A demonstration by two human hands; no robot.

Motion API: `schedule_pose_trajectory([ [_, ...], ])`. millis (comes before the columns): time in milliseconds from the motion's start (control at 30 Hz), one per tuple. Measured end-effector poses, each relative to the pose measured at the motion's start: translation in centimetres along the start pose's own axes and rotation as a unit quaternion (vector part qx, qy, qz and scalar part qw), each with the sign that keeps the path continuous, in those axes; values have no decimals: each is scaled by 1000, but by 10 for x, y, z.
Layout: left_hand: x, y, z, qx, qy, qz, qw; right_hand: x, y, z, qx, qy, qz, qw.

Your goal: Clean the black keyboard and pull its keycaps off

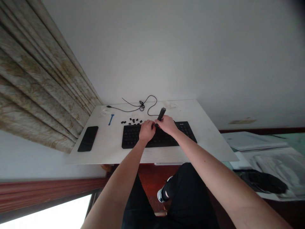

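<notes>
A black keyboard lies on the white table, partly covered by both hands. My right hand is closed around a black stick-shaped tool. The tool stands tilted over the keyboard's upper middle, and its lower end is hidden by the fingers. My left hand rests on the keyboard just left of the tool, fingers bent, its thumb close to the tool's lower end. Whether something small is under those fingertips is hidden. Several loose black keycaps are scattered behind the keyboard's left half.
A blue plastic tool and a black phone lie on the left of the white table. A tied black cable runs along the back. A curtain hangs at left; papers and a black item sit at right.
</notes>
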State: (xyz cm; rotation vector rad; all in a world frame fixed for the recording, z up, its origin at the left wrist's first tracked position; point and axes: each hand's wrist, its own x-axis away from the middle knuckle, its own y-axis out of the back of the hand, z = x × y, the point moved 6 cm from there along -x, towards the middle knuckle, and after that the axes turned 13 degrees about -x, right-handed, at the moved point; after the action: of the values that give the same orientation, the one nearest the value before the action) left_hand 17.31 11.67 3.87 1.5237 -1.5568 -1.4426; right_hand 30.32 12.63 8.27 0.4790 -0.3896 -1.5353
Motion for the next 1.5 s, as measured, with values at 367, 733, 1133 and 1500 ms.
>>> schedule_pose_trajectory([
  [367,1,-1,0,-12,6,2,1000,-7,-10,6,42,15,-23,999],
  [733,0,-3,0,-24,16,10,1000,-28,-18,-26,-171,-34,130,976],
  [1133,0,-4,-3,-41,-1,39,998,25,-14,-25,-167,111,22,979],
  [1500,1,-4,-4,-24,-13,49,998,65,-21,-24,-186,170,-47,967],
])
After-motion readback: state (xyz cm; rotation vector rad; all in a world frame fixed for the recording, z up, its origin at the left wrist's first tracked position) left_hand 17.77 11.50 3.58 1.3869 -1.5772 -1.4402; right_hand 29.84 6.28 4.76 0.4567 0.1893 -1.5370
